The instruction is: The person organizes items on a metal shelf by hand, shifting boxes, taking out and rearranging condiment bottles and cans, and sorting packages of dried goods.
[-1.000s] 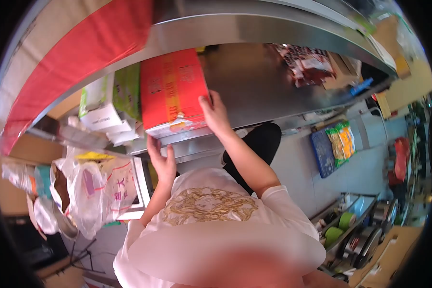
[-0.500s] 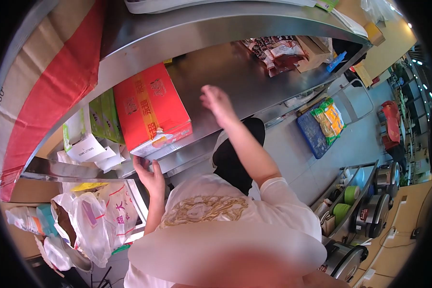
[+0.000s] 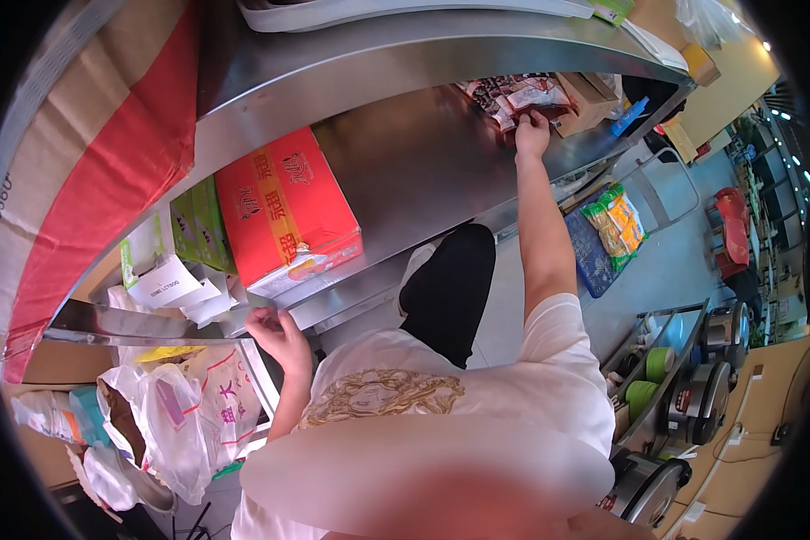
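Observation:
On the steel shelf [image 3: 405,171], at the far right, lie several dark red-brown plastic packets [image 3: 510,97]. My right hand [image 3: 532,135] is stretched out to them, its fingers closed on the near edge of one packet. My left hand [image 3: 283,340] hovers by the shelf's front edge, just below the corner of a red cardboard box [image 3: 288,207] sealed with yellow printed tape. Its fingers are loosely bent, the thumb stands apart, and nothing is in it.
Green boxes [image 3: 198,225] and an opened white carton [image 3: 166,281] sit left of the red box. An open brown carton [image 3: 587,101] stands beside the packets. Plastic bags [image 3: 175,405] hang low left. A trolley with a blue crate [image 3: 594,256] and rice cookers [image 3: 696,403] are at right.
My right hand has moved from above the middle of the shelf to the right, onto the packets. My left hand has come slightly away from the red box's corner.

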Motion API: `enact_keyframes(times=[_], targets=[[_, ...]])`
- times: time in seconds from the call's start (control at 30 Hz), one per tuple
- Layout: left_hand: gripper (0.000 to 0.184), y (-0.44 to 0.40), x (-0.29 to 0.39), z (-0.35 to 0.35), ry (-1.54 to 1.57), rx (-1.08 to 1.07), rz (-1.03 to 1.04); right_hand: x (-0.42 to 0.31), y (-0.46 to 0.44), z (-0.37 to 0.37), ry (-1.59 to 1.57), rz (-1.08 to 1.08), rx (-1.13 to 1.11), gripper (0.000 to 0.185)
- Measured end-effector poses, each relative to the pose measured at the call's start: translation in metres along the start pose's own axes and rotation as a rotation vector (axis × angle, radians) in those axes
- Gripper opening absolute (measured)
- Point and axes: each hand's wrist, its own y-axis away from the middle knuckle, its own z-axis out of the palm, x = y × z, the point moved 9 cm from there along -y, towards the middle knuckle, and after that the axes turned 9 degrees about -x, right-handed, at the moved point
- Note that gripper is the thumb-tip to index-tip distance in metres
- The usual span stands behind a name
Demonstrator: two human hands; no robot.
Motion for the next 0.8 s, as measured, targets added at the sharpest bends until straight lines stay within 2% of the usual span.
enact_keyframes(times=[0.1,0.2,0.4,0.5,0.6,0.7,0.8], targets=[[0.019,0.009,0.044,0.016,-0.033,-0.088,0.177,-0.006,0.006,0.012,-0.280,0.239,-0.190,0.034],[0.017,-0.002,0.092,0.053,-0.006,-0.262,0.334,-0.024,0.018,0.017,-0.456,0.312,-0.275,0.028],[0.018,-0.008,0.170,0.141,0.089,-0.659,0.492,-0.043,0.053,0.032,-0.736,0.309,-0.290,0.019],[0.022,0.001,0.167,0.202,0.309,-0.940,0.317,-0.072,0.108,0.039,-0.903,0.324,-0.398,0.022],[0.028,0.007,0.133,0.257,0.442,-0.990,0.043,-0.081,0.167,0.043,-0.965,0.350,-0.446,0.026],[0.043,0.008,0.088,0.304,0.585,-1.007,-0.218,-0.075,0.226,0.038,-0.994,0.405,-0.443,0.026],[0.056,-0.001,0.067,0.320,0.574,-0.914,-0.303,-0.074,0.279,0.032,-0.985,0.484,-0.504,0.027]])
